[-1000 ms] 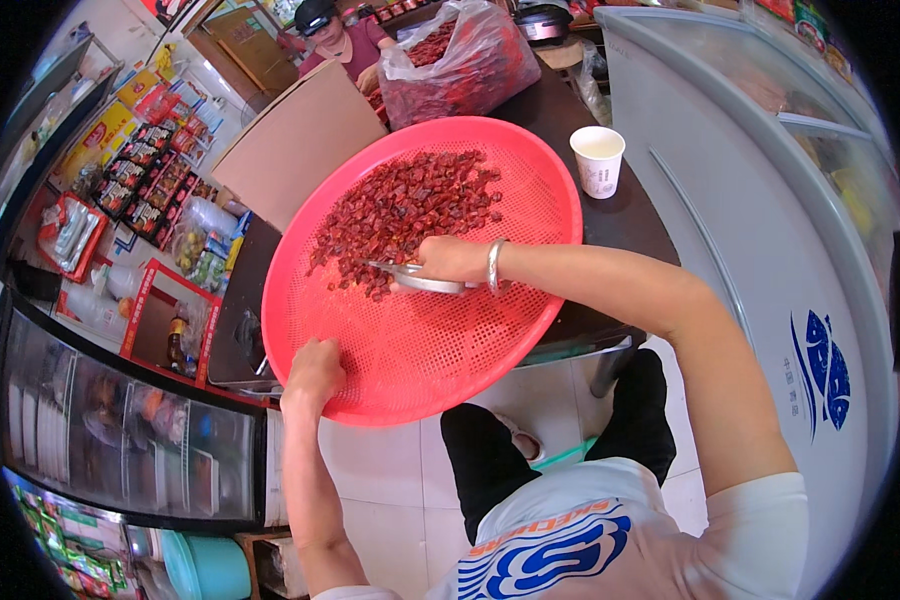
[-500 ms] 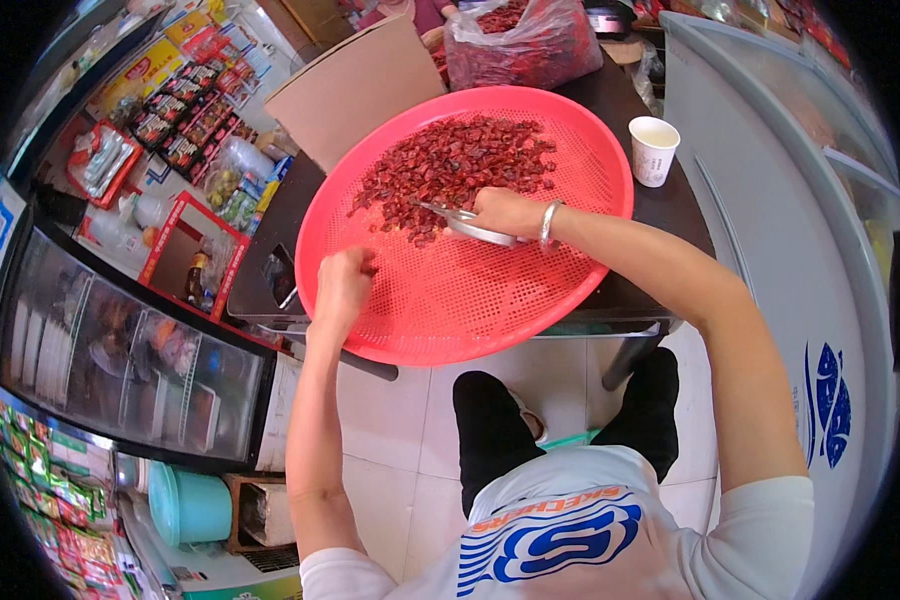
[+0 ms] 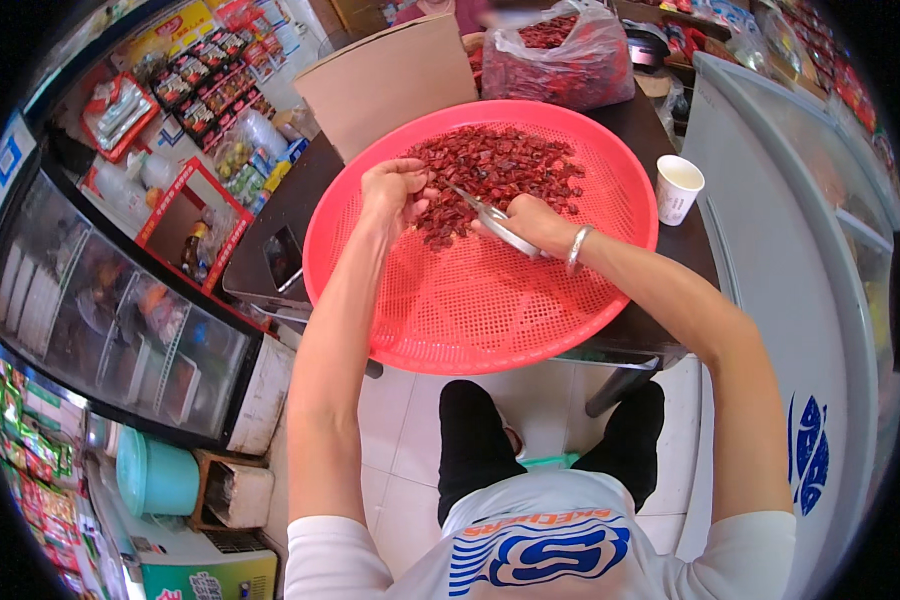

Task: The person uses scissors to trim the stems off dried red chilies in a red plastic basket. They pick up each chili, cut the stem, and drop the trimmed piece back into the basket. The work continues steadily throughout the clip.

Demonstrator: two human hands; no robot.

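Note:
My right hand [image 3: 532, 222] grips a pair of scissors [image 3: 510, 235], its blades pointing up and left over a pile of cut dried red chilies [image 3: 510, 165]. The pile lies in a wide, round, pink-red perforated plastic tray [image 3: 470, 310]. Close to the blade tips, at the pile's left edge, my left hand [image 3: 395, 190] is closed in a pinch. A dark red bit shows at its fingers and looks like a dried chili, though the fingers partly hide it.
The tray sits on a dark table [image 3: 685, 250] and overhangs its near edge. Around it are a paper cup [image 3: 678, 190], a phone [image 3: 282, 258], a cardboard box [image 3: 385, 85] and a plastic bag of dried chilies [image 3: 560, 65]. A chest freezer [image 3: 750, 200] stands right; a co-worker's sleeve [image 3: 465, 14] shows behind.
My left hand has moved up and right, from the tray's left rim to the scissors' tips. My right hand keeps hold of the scissors. The whole view has shifted slightly.

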